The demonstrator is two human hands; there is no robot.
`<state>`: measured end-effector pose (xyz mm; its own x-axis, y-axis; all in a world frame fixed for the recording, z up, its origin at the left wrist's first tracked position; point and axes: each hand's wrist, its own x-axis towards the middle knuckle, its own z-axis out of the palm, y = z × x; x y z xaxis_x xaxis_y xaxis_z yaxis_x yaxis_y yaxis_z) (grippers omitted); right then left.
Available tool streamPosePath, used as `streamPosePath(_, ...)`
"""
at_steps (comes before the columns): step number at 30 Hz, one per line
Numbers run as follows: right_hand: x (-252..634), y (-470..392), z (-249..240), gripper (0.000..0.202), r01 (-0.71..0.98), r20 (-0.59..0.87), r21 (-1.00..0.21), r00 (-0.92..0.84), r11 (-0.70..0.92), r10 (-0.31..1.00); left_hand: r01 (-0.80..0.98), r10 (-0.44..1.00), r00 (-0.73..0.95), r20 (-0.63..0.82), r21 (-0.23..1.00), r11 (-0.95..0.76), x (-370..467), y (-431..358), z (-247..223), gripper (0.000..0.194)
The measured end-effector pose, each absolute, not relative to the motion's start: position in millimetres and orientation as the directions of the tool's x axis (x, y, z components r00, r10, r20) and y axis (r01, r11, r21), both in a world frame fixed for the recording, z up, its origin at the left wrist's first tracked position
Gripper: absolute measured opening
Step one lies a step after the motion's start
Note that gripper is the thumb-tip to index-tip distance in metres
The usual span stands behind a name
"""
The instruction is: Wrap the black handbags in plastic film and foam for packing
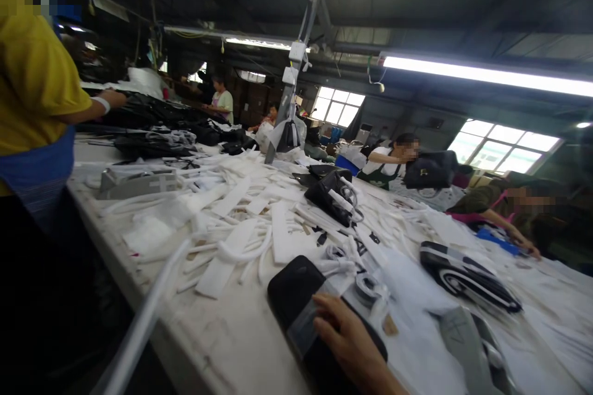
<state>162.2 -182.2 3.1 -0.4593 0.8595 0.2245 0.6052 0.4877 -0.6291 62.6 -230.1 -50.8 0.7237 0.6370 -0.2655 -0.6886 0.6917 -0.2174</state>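
The single head view is looking forward and down from above the near edge of the bench, tilting to one side. It is facing along the bench into the room, taking in the right hand close up and the windows far off.

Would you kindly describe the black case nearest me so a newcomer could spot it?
Find the pale table and look at its nearest part. The black case lies there, under the right hand. A grey band crosses it, unlike the white-trimmed black bag farther right.
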Motion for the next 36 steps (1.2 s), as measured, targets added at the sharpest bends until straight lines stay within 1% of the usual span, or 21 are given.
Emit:
streamPosePath(1,157,-187,-10,0.031,0.623,0.214,-0.55,-0.538,0.556,0.815,-0.704,0.648,0.71,-0.275,-0.234,0.671,52,-227,-52,0.033)
streamPosePath(2,155,-192,-19,0.029,0.627,0.2,-0.485,-0.599,0.609,0.776,-0.735,0.681,0.67,-0.295,-0.132,0.665,41,-224,-51,0.024)
streamPosePath(3,154,-198,-25,0.027,0.621,0.185,-0.445,-0.641,0.645,0.745,-0.744,0.712,0.639,-0.291,0.001,0.668,28,-221,-48,0.019)
streamPosePath(4,154,-203,-26,0.026,0.605,0.18,-0.432,-0.669,0.669,0.721,-0.711,0.74,0.617,-0.269,0.214,0.67,15,-217,-43,0.022)
streamPosePath(5,155,-206,-25,0.026,0.59,0.188,-0.439,-0.678,0.678,0.711,-0.631,0.769,0.597,-0.229,0.458,0.626,2,-212,-35,0.027)
streamPosePath(6,155,-208,-21,0.027,0.582,0.205,-0.452,-0.669,0.676,0.714,-0.451,0.762,0.62,-0.185,0.711,0.54,-12,-206,-25,0.018)
streamPosePath(7,154,-207,-15,0.027,0.587,0.23,-0.462,-0.644,0.665,0.729,-0.239,0.724,0.671,-0.156,0.88,0.411,-26,-196,-14,0.013)
streamPosePath(9,146,-197,-5,0.028,0.646,0.298,-0.445,-0.547,0.62,0.783,-0.113,0.715,0.68,-0.161,0.941,0.32,-52,-167,8,0.024)
streamPosePath(10,140,-188,-1,0.029,0.692,0.328,-0.421,-0.486,0.586,0.81,0.06,0.796,0.584,-0.157,0.987,0.15,-63,-148,17,0.025)
streamPosePath(11,133,-176,1,0.032,0.738,0.354,-0.391,-0.431,0.55,0.83,0.296,0.913,0.39,-0.124,0.955,0.003,-74,-127,23,0.026)
streamPosePath(12,125,-164,1,0.035,0.779,0.376,-0.356,-0.387,0.517,0.842,0.556,0.983,0.174,-0.064,0.83,-0.044,-84,-106,26,0.027)
streamPosePath(13,117,-150,0,0.038,0.811,0.39,-0.32,-0.358,0.489,0.849,0.651,0.997,0.071,-0.041,0.759,-0.015,-92,-85,25,0.028)
streamPosePath(15,104,-124,-4,0.043,0.847,0.379,-0.265,-0.347,0.46,0.858,0.758,0.999,-0.052,-0.012,0.651,0.047,-103,-49,18,0.028)
streamPosePath(17,96,-103,-8,0.045,0.852,0.32,-0.248,-0.377,0.461,0.869,0.818,0.991,-0.136,-0.007,0.563,0.117,-108,-24,5,0.032)
streamPosePath(19,94,-92,-11,0.042,0.842,0.264,-0.258,-0.41,0.474,0.873,0.858,0.982,-0.19,-0.013,0.483,0.172,-106,-9,-5,0.039)
streamPosePath(22,100,-97,-13,0.033,0.821,0.235,-0.283,-0.442,0.496,0.865,0.892,0.977,-0.209,-0.038,0.403,0.207,-99,6,-12,0.046)
streamPosePath(24,108,-112,-14,0.03,0.803,0.22,-0.305,-0.463,0.512,0.858,0.904,0.977,-0.208,-0.05,0.371,0.211,-93,13,-12,0.047)
streamPosePath(28,126,-152,-26,0.029,0.736,0.227,-0.34,-0.54,0.586,0.81,0.913,0.974,-0.216,-0.065,0.341,0.225,-88,23,-15,0.044)
streamPosePath(33,136,-171,-42,0.037,0.712,0.331,-0.286,-0.554,0.641,0.764,0.905,0.969,-0.232,-0.085,0.348,0.246,-92,20,-19,0.034)
streamPosePath(36,135,-169,-46,0.037,0.707,0.357,-0.267,-0.559,0.655,0.749,0.904,0.969,-0.24,-0.066,0.35,0.247,-89,11,-18,0.043)
